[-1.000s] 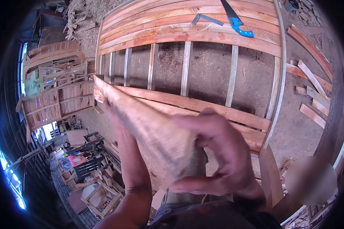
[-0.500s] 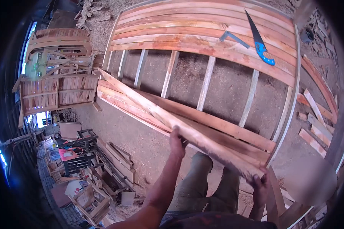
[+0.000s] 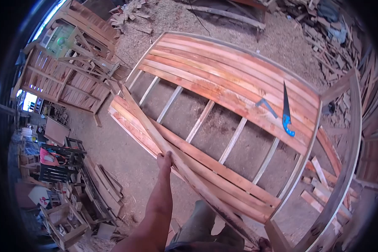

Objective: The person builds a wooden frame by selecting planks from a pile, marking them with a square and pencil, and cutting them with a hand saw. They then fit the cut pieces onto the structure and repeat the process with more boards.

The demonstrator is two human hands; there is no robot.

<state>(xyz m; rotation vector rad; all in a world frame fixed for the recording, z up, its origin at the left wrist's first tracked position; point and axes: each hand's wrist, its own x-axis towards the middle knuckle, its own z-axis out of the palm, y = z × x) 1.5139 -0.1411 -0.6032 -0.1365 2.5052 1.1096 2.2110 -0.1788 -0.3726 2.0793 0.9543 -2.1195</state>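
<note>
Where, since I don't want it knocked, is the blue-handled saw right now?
In the head view, the saw lies right of centre on the reddish boards, just to the right of the grey L-shaped square.

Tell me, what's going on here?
The person's left grip holds a long brown wooden board near its middle, slantwise over one side of a rectangular wooden frame. The right grip is at the board's near end, mostly out of view. A blue-handled handsaw and grey metal square lie on the frame's reddish planks.
</note>
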